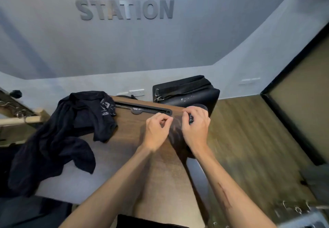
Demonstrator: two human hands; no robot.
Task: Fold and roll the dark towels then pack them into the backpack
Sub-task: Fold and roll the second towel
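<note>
1. Judged step: rolling one dark towel (193, 119) near the table's (142, 149) far right edge.
2. The right hand (195, 126) curls round that dark roll; the left hand (157, 127) has fingers curled, apparently pinching something blurred.
3. The backpack (185, 92) stands just beyond the hands.
4. Next likely needs carrying the roll into it.
5. More dark towels (67, 129) lie heaped at left.

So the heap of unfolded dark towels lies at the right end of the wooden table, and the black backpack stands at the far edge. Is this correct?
Not quite. The head view shows the heap of unfolded dark towels at the left end of the wooden table. The black backpack does stand at the far edge.
</note>
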